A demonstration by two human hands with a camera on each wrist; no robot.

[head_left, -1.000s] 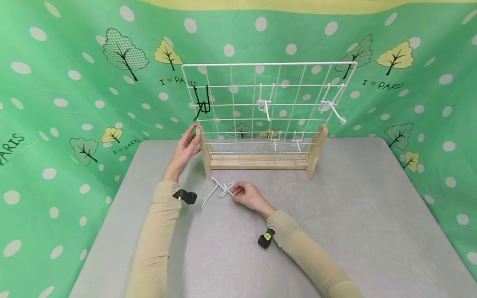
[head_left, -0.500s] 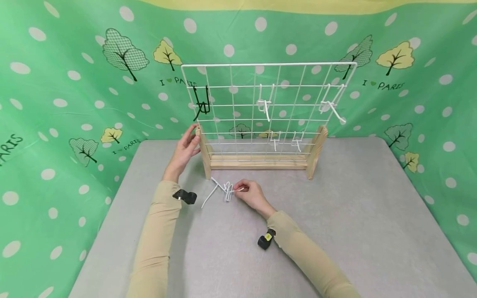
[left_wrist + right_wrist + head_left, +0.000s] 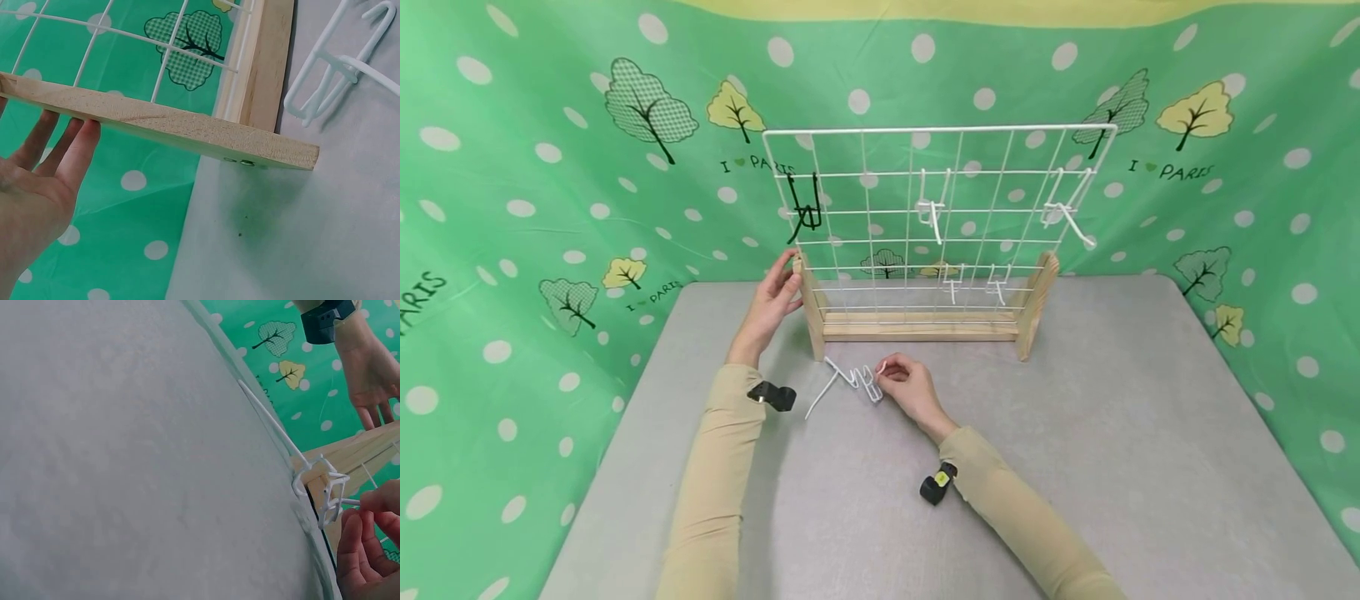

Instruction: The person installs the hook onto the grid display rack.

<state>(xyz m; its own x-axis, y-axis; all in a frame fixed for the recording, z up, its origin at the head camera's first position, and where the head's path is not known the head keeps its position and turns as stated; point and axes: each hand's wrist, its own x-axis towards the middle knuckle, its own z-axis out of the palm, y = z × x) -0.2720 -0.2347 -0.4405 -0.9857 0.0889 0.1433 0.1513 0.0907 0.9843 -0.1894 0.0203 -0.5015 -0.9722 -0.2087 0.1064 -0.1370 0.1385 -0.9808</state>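
With thumb and fingertips my right hand (image 3: 913,390) pinches the prong of a white wire hook (image 3: 872,387); its looped frame points left, low over the table. In the right wrist view, the right hand (image 3: 375,550) holds the same hook (image 3: 334,490) by that prong. Just left lies a second white hook (image 3: 822,394), its long prong slanting toward the front. My left hand (image 3: 770,296) touches the left wooden upright (image 3: 810,315) of a grid rack. Up close in the left wrist view, straight fingers (image 3: 78,150) press the upright's outer side (image 3: 162,128).
The rack's white wire grid (image 3: 887,173) carries a black hook (image 3: 807,212) at upper left. White hooks hang at its upper middle (image 3: 933,212) and upper right (image 3: 1067,212), and two small ones lower right. A patterned green cloth (image 3: 572,225) stands behind the grey table (image 3: 1112,417).
The right hand has drawn its hook slightly right, away from the second hook, and turned it so the looped frame now faces front. The left hand has stayed at the upright.
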